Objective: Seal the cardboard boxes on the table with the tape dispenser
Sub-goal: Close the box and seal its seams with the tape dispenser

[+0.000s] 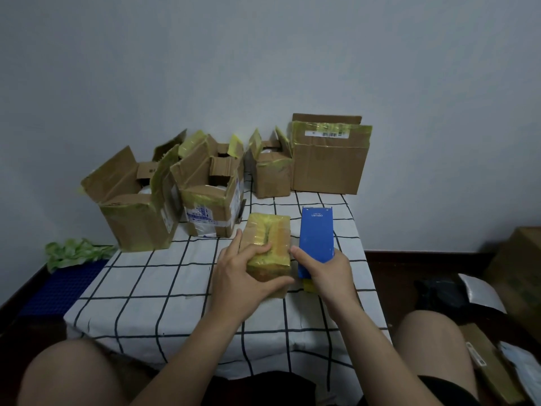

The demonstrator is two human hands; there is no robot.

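Observation:
A small cardboard box [270, 238] covered in yellowish tape lies in the middle of the table [146, 285], which has a white cloth with a black grid. My left hand [240, 276] grips its near end, thumb over the top. Just right of the box, my right hand [325, 273] holds the blue tape dispenser [316, 235], its long body pointing away from me and a yellow tape roll showing under the hand. Along the back edge stand two open boxes, one at the left [137, 212] and one beside it [210, 200], then a small box [270, 174] and a larger box [329, 162].
A grey wall rises right behind the row of boxes. Green crumpled material [76, 252] and a blue mat [58, 291] lie left of the table. At the right on the floor are more cardboard [518, 276] and packaging. My knees frame the table's near edge.

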